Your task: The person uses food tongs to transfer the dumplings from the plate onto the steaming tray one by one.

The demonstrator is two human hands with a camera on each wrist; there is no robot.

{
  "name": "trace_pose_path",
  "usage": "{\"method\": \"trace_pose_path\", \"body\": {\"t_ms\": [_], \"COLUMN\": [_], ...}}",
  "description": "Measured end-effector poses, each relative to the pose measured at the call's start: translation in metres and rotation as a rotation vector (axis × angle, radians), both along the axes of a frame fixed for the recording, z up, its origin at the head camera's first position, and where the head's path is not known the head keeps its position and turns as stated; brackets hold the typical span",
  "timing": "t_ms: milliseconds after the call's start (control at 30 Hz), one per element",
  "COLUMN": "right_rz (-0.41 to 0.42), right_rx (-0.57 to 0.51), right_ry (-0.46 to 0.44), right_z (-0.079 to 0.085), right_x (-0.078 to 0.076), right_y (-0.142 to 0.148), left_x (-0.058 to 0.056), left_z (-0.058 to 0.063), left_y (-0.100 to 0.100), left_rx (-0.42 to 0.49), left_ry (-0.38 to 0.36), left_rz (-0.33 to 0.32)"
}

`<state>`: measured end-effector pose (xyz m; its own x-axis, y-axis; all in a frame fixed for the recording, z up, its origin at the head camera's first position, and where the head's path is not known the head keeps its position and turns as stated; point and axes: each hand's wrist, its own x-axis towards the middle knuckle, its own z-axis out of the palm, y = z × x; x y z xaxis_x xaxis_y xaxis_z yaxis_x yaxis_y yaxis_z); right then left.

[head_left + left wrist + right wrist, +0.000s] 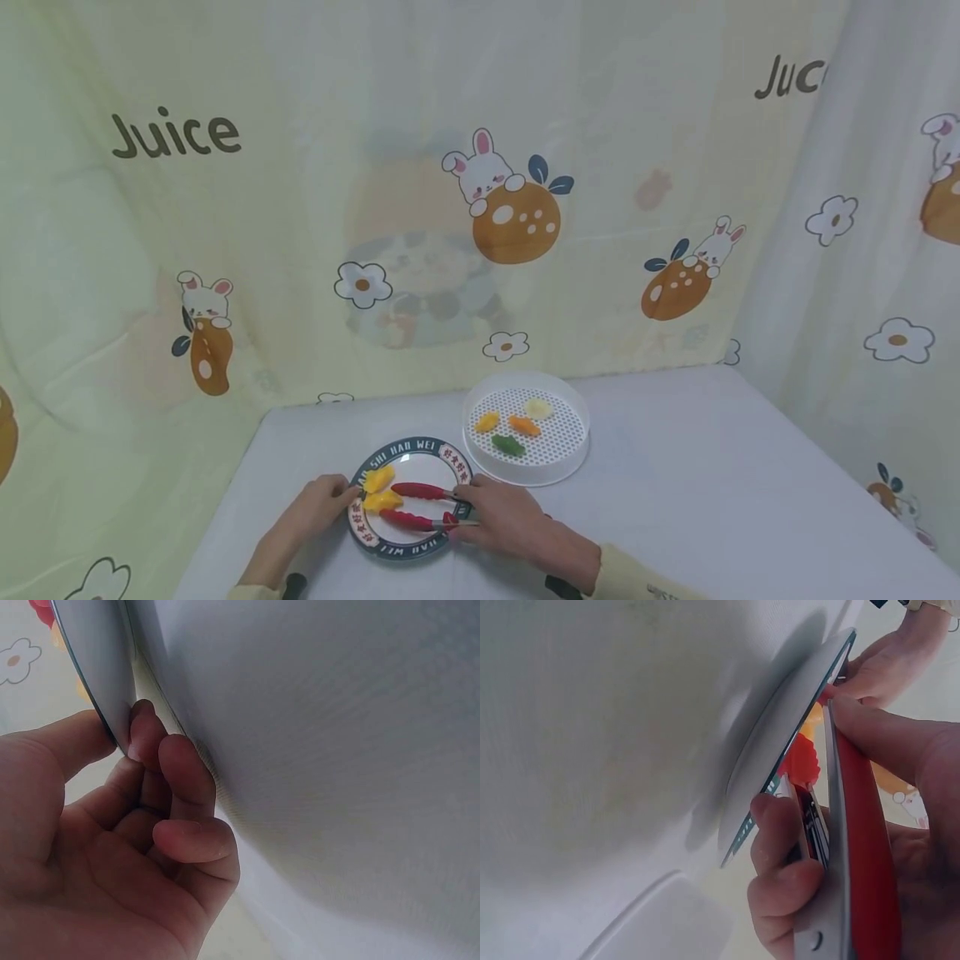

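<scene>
My left hand (324, 502) pinches the left rim of a round plate (395, 550) with a dark patterned border; the left wrist view shows thumb and fingers on either side of the plate edge (90, 682). In my right hand (504, 515) is a pair of red-tipped tongs (423, 491), gripped by the handles (862, 847). The two red tong tips are spread apart over the plate. Two yellow pieces (382, 501) lie at the plate's left side, close to the tips. What the pieces are cannot be told.
Behind and right of the plate stands a white round perforated tray (566, 471). It holds a yellow piece (487, 422), an orange piece (524, 426), a green piece (508, 445) and a pale piece (538, 408). Printed curtains (300, 208) hang around the white table (675, 500).
</scene>
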<state>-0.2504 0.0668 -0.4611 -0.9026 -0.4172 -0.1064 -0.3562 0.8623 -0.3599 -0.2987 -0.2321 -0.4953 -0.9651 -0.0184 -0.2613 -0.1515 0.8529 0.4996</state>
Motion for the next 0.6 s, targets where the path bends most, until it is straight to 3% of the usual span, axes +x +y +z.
{"method": "trace_pose_path", "body": {"t_ms": [600], "right_rz": [-0.003], "right_rx": [0.007], "right_ry": [0.041], "right_z": [-0.003], "right_x": [0.001], "right_y": [0.011], "left_x": [0.001], "left_z": [-0.001], "left_y": [0.000], "left_rx": [0.003], "left_ry": [0.000], "left_rz": [0.012]}}
